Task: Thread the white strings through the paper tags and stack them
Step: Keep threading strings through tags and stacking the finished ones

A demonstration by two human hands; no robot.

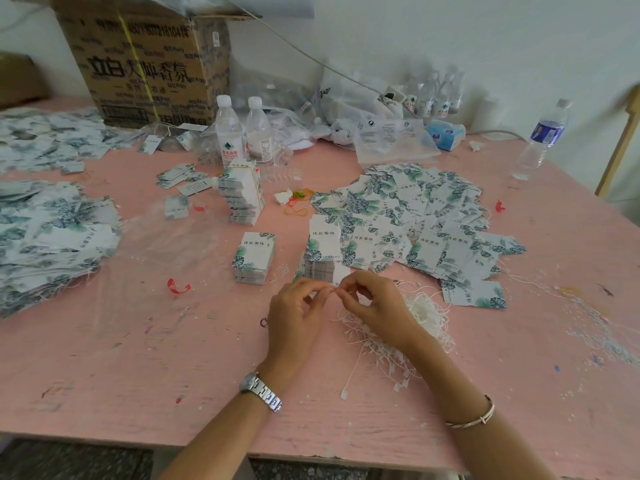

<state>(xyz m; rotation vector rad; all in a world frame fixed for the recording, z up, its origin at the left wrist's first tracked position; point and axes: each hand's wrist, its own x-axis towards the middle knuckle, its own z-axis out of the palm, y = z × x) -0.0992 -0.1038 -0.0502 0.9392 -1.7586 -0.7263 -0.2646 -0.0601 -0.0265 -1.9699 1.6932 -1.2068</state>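
My left hand and my right hand meet fingertip to fingertip over the pink table, pinching a thin white string between them. A white paper tag shows just behind the fingers, in front of a stack of leaf-printed tags. A tangle of loose white strings lies under and right of my right hand. A second neat stack of tags stands to the left, and a taller stack of tags behind it. Which hand holds the tag I cannot tell.
A spread pile of threaded tags lies behind my hands; more tag heaps fill the left side. Water bottles, a cardboard box, plastic bags and another bottle stand at the back. Rubber bands lie mid-table.
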